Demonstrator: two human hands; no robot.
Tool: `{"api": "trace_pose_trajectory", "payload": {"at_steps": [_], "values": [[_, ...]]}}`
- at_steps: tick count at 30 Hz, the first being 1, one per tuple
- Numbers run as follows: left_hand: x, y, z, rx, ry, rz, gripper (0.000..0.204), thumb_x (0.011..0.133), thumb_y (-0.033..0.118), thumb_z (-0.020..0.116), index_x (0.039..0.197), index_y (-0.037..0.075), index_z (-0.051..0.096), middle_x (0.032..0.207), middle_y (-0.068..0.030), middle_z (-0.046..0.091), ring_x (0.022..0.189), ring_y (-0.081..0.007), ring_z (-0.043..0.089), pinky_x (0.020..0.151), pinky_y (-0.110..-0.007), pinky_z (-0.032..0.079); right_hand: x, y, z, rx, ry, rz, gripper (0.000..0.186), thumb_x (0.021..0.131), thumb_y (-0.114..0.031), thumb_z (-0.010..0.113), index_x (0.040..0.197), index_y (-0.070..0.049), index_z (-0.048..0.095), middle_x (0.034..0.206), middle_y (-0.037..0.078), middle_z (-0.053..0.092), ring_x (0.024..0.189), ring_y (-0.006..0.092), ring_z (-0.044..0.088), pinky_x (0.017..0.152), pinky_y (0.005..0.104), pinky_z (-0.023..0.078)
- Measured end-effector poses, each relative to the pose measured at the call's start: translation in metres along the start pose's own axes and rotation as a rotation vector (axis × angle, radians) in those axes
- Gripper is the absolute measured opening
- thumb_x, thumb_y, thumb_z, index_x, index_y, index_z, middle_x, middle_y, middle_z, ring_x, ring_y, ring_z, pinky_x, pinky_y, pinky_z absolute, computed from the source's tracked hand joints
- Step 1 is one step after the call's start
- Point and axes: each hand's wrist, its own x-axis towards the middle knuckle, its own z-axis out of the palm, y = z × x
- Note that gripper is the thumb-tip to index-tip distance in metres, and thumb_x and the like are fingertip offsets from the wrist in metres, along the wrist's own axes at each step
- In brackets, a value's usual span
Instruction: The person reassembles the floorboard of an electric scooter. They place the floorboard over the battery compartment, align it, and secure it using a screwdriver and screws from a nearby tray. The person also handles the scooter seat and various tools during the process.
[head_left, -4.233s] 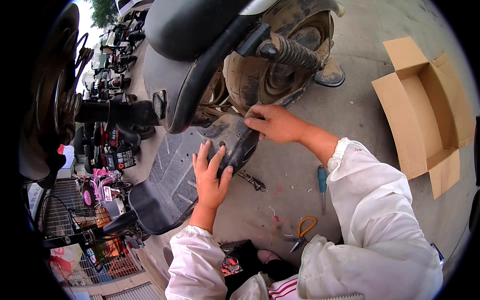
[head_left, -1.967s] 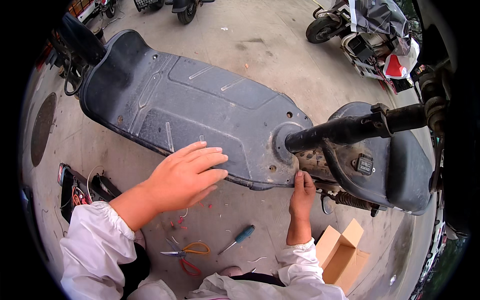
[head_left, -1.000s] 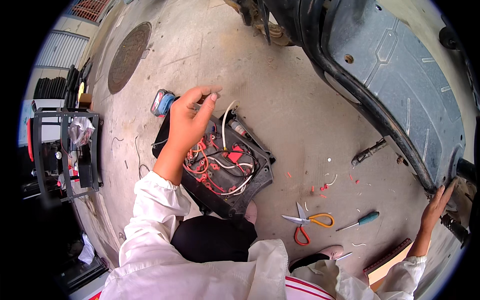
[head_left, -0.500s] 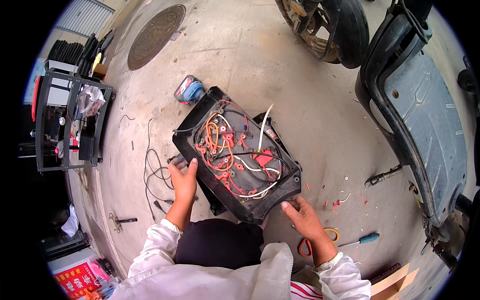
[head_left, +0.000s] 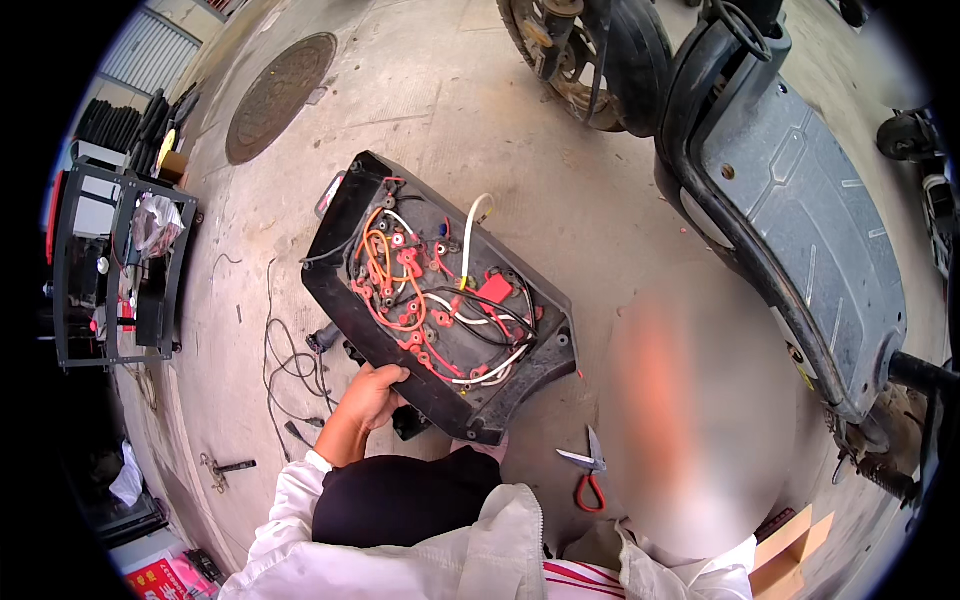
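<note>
A black plastic battery case [head_left: 400, 400], shallow and open at the top, is tilted in front of me. Inside lie red, white, orange and black wires [head_left: 412, 325] with red terminal caps. My left hand [head_left: 372, 396] grips its near left wall, thumb over the rim and the other fingers mostly hidden. Off to the right of the case, my right hand [head_left: 655, 390] is smeared by blur, so its fingers and anything in them cannot be made out. Scissors [head_left: 590, 470] with a red handle loop lie on the ground between the case and my right arm, blades apart.
A black cable [head_left: 290, 360] lies loosely coiled left of the case, near a small metal tool [head_left: 225, 468]. At the right stands a scooter body [head_left: 800, 200] with a grey footboard. Farther left is a black shelf cart [head_left: 125, 270]; an open cardboard box [head_left: 790, 550] is at lower right.
My right hand has left the case's near right corner and moved right. My left hand has moved along the case wall. The case sits farther left in view, now mostly covering the blue drill.
</note>
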Motion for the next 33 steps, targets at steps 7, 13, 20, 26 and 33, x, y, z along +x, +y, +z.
{"api": "trace_pose_trajectory", "payload": {"at_steps": [7,13,20,26,33], "values": [[0.004,-0.007,-0.015,0.337,-0.072,0.075,0.043,0.088,-0.001,0.055,0.131,-0.002,0.056,0.116,-0.0101,0.068,0.103,-0.0239,0.068,0.088,-0.036,0.056,0.056,-0.044,0.039,0.257,-0.368,-0.234,0.073,0.103,-0.034,0.059,0.155,0.006,0.027,0.145,0.031,0.05,0.135,0.0392,0.052,0.113,0.0398,0.04],[0.0,-0.019,0.011,0.42,-0.094,-0.042,0.044,0.085,0.0,0.056,0.128,-0.003,0.059,0.116,-0.0086,0.068,0.103,-0.0224,0.066,0.092,-0.035,0.051,-0.019,-0.041,0.082,-0.187,-0.008,-0.619,0.051,0.089,-0.005,0.057,0.137,0.007,0.049,0.142,0.025,0.05,0.131,0.0416,0.052,0.111,0.0478,0.043],[0.02,0.0,-0.014,0.322,-0.123,-0.02,0.039,0.086,0.003,0.054,0.124,-0.002,0.061,0.107,-0.011,0.07,0.093,-0.0248,0.072,0.078,-0.038,0.061,-0.072,-0.029,0.075,-0.163,-0.287,-0.736,0.031,0.09,-0.011,0.058,0.119,0.001,0.062,0.128,0.017,0.059,0.125,0.0358,0.057,0.109,0.0457,0.044],[0.076,0.104,0.015,0.181,-0.098,0.043,0.031,0.091,0.007,0.051,0.118,-0.008,0.057,0.109,-0.0218,0.07,0.088,-0.0323,0.075,0.075,-0.046,0.066,-0.06,-0.022,0.003,-0.237,-0.111,-0.628,0.027,0.086,-0.006,0.066,0.113,-0.006,0.067,0.114,0.011,0.064,0.104,0.0312,0.063,0.092,0.0435,0.051],[0.222,0.195,0.049,0.141,0.076,0.133,0.025,0.099,0.009,0.045,0.116,-0.004,0.057,0.116,-0.0208,0.066,0.109,-0.0348,0.067,0.091,-0.049,0.063,-0.074,0.055,0.004,-0.334,-0.117,-0.1,0.017,0.089,-0.009,0.066,0.104,-0.002,0.062,0.097,0.02,0.065,0.09,0.042,0.063,0.08,0.0502,0.051]]}}
